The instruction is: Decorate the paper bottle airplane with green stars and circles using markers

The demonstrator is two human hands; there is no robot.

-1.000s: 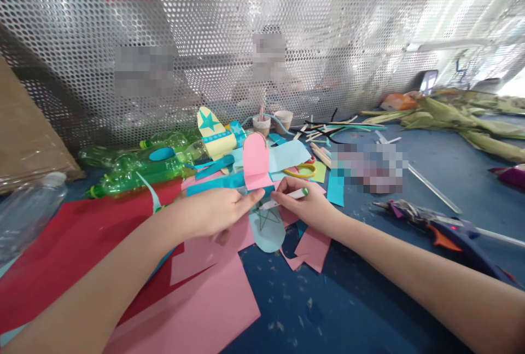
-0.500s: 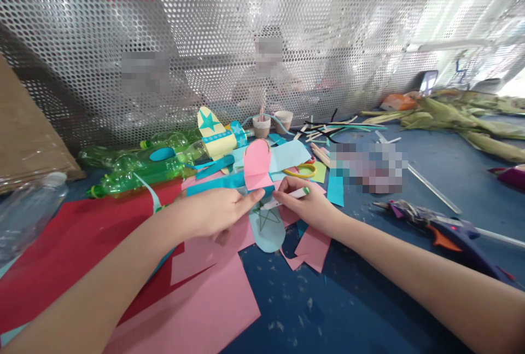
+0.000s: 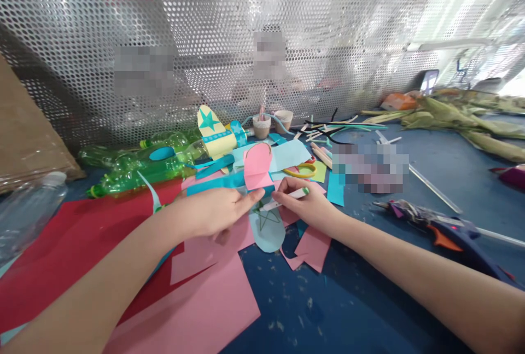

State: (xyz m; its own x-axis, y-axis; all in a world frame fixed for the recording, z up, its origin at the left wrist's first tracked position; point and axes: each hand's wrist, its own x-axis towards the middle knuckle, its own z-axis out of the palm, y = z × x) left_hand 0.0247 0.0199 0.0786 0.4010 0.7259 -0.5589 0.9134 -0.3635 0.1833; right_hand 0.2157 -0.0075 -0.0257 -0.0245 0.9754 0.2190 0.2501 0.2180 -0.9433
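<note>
My left hand [image 3: 213, 213] pinches the lower edge of a pink paper piece with a rounded top [image 3: 257, 166], which stands up from my fingertips. My right hand [image 3: 305, 204] is closed round a white pen with a green cap [image 3: 287, 197], its tip pointing down at a light blue oval paper [image 3: 267, 231] that carries a drawn star outline. The oval lies on the blue table between both hands. Pink paper scraps [image 3: 312, 247] lie under my right wrist.
Red [image 3: 61, 244] and pink sheets [image 3: 205, 305] cover the near left. Green plastic bottles [image 3: 139, 170] and a yellow wing with a teal star [image 3: 213, 129] lie behind. Yellow-handled scissors [image 3: 301, 170], paper cups [image 3: 262, 124], sticks and a blue glue gun [image 3: 447, 231] lie to the right. A perforated metal screen closes the back.
The rounded top of the pink piece has tipped back and sits lower than before. Both hands stay where they were.
</note>
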